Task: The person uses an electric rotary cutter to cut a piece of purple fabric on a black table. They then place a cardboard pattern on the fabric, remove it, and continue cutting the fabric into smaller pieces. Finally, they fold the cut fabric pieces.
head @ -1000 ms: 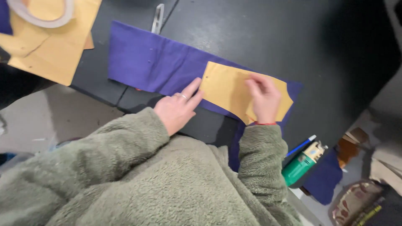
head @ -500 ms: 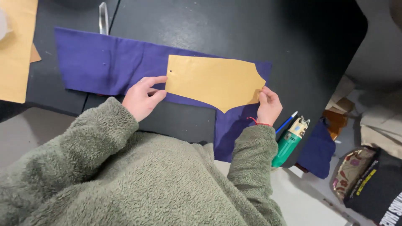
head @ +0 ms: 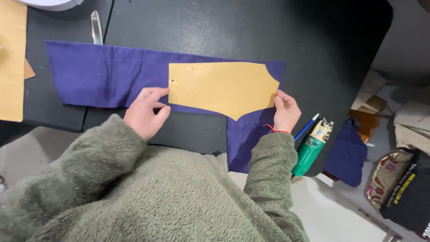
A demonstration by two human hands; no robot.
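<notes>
A tan paper pattern piece [head: 221, 87] lies flat on a long strip of purple cloth [head: 103, 76] spread over a black table [head: 251, 31]. My left hand [head: 145, 112] pinches the pattern's near left corner, fingertips on the paper's edge. At the pattern's right end, my right hand [head: 286, 112] holds its edge against the cloth. Part of the purple cloth hangs over the table's near edge between my arms. Both sleeves are green fleece.
A green electric cutter [head: 311, 150] and a blue pen [head: 307, 127] lie at the table's right near edge. More tan paper [head: 11, 58] lies far left. A metal tool [head: 96, 27] sits behind the cloth. Fabric pieces and bags [head: 394, 175] lie on the floor, right.
The pattern piece has been straightened and now lies flat along the cloth. My hands have spread apart to its two ends. The view has shifted so the table appears level.
</notes>
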